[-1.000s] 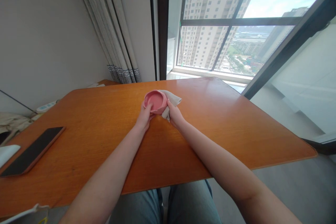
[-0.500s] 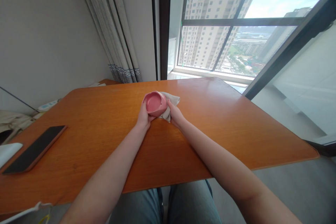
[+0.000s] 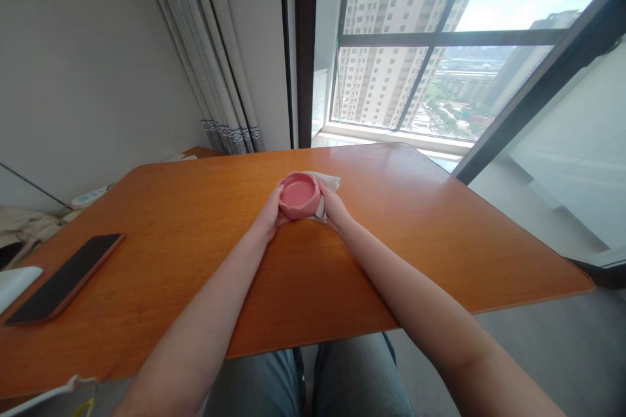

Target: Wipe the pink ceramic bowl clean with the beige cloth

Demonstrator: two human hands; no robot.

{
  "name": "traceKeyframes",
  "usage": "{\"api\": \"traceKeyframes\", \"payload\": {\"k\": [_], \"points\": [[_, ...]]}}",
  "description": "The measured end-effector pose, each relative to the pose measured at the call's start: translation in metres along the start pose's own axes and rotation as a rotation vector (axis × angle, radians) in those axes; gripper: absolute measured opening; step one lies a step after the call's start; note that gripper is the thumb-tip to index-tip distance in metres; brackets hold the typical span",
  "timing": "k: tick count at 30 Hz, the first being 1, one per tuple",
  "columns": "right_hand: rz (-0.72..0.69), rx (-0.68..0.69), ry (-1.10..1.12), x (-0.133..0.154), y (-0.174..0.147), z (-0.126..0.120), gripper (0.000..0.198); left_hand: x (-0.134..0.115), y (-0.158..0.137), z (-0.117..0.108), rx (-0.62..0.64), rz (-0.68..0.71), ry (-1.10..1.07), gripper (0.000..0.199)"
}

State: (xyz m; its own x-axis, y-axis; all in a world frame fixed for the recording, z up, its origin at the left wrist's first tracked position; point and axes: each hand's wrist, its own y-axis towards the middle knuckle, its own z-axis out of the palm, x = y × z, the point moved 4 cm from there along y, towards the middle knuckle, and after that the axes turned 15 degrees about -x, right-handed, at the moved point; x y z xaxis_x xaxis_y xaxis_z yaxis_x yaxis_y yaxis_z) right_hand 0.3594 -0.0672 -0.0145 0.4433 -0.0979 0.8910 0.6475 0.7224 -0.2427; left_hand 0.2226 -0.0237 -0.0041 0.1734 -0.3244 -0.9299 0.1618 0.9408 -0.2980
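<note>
A pink bowl with a thick, uneven rim is held over the middle of the wooden table, its opening turned up and toward me. My left hand grips its left side, thumb at the rim and fingers partly hidden beneath. At the other side, my right hand is closed on a pale grey cloth, pressing it against the bowl's right wall. Part of the cloth sticks out behind the bowl and the rest is hidden by the bowl and fingers.
On the left of the table lies a flat black panel with a reddish-brown edge, beside a white object. A power strip sits past the left edge. Curtains and a window stand behind.
Both hands have shifted slightly right with the bowl. The bowl has turned to sit more level, and less of the cloth shows at its right.
</note>
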Motion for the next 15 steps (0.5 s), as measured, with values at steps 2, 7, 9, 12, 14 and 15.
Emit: {"api": "traceKeyframes", "payload": {"k": [2, 7, 9, 12, 14, 15], "points": [[0.024, -0.005, -0.018, -0.003, 0.002, -0.001, 0.036, 0.001, -0.001, 0.000, -0.032, 0.010, 0.010, 0.044], [0.044, 0.019, 0.007, -0.012, -0.001, 0.005, 0.050, 0.002, -0.001, -0.002, -0.198, 0.134, -0.119, 0.049], [0.034, 0.069, 0.057, -0.013, -0.006, 0.011, 0.052, 0.001, -0.002, -0.001, -0.190, 0.188, -0.148, 0.049], [0.017, 0.042, 0.096, -0.010, -0.009, 0.011, 0.050, -0.002, -0.002, 0.000, -0.106, 0.248, -0.153, 0.045], [0.000, -0.007, 0.066, -0.006, -0.008, 0.007, 0.048, -0.002, -0.001, 0.000, -0.058, 0.205, -0.136, 0.046], [-0.007, -0.016, 0.045, -0.003, -0.007, 0.005, 0.047, -0.002, 0.000, 0.000, -0.042, 0.173, -0.120, 0.047]]}}
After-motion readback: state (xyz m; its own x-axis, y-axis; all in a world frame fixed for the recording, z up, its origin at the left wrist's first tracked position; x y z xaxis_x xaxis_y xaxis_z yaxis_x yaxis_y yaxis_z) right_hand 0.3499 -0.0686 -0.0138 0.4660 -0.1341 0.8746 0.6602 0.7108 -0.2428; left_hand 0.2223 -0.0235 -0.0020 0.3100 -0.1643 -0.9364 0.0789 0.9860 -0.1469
